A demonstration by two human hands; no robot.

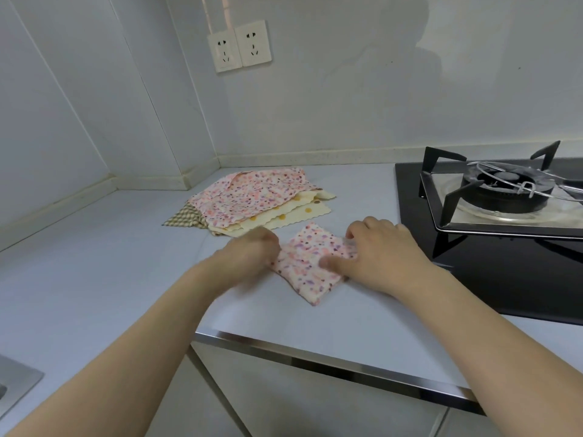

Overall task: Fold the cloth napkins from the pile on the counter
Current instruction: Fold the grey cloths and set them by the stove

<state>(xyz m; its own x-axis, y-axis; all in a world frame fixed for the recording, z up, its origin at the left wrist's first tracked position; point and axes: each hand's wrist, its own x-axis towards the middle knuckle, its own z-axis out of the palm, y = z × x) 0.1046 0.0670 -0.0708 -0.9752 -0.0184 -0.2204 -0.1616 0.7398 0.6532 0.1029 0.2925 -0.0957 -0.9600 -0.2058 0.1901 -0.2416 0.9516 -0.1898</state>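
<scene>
Near the front edge of the pale counter (94, 279), a small folded napkin (310, 266) with pink and purple spots lies flat between two bare hands. The right hand (381, 257) rests palm down on the napkin's right side, fingers spread and thumb pressing on the cloth. The left hand (249, 250) is blurred at the napkin's left edge; its fingers seem curled against the cloth, but whether they pinch it I cannot tell. Just beyond, toward the corner, sits the pile of napkins (252, 200): a pink floral one on top, cream ones with yellow dots under it, a brown checked one poking out at the left. To the right stands a black gas hob (473, 247). Two wall sockets (239, 45) are on the back wall.
</scene>
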